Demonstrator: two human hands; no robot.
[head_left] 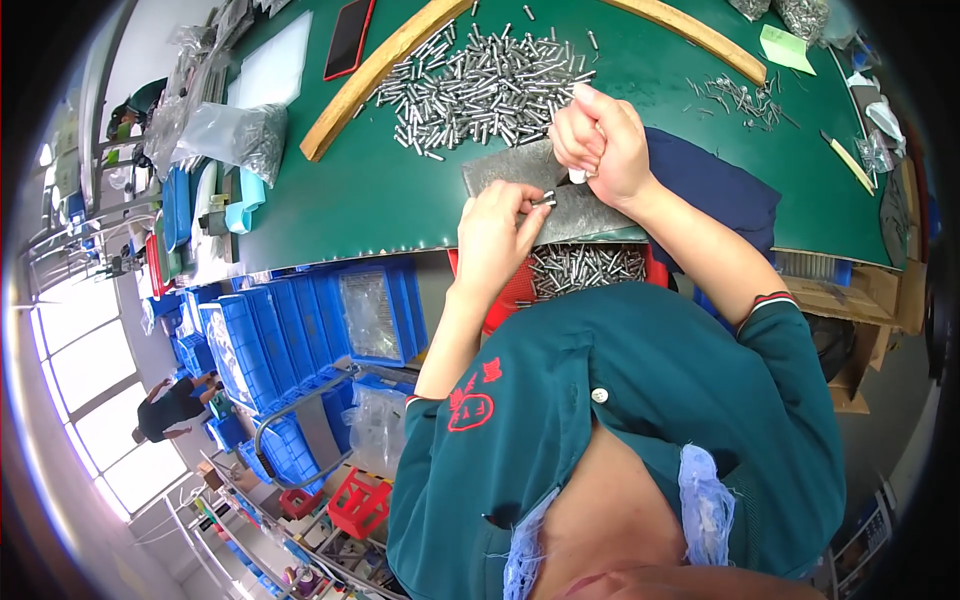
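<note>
Some slim, silvery pins [545,200] are pinched by the left hand [494,228], right hand [606,145] clasping something white [579,176].

The green-topped table [350,205] spans the upper view, its near edge bowed by the lens. Past its left end, tall windows [95,370] with large panes glare white in a grey wall [150,335], bright daylight washing out anything outside. Below the near edge, toward its left corner, blue plastic crates [285,320] stand in rows, and farther out is a red stool or crate [359,503]. Beneath the right near corner sit cardboard boxes [850,290], with grey floor [905,385] beyond.
</note>
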